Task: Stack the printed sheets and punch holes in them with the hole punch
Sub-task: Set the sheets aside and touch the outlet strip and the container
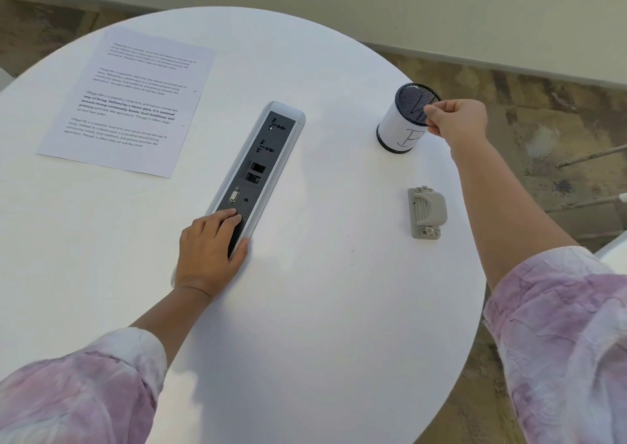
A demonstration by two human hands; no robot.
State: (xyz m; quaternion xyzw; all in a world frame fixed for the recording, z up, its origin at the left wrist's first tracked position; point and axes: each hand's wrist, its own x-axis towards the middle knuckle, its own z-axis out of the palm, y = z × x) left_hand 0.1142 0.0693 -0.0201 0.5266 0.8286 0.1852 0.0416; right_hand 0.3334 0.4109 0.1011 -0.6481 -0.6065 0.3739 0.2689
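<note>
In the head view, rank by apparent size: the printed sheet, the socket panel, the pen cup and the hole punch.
1. Printed sheet
2. Socket panel
3. Pen cup
4. Hole punch
The cup lies farther away than the punch, so their true order is unsure.

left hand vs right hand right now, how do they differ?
Left hand lies flat, palm down, on the near end of the power strip panel set into the table; right hand is raised at the rim of the mesh cup. Left fingers are spread and grip nothing; right fingers are pinched at the cup's rim. Left is mid-table; right is near the far right edge, beyond the hole punch. Neither touches the punch or the printed sheets.
</note>
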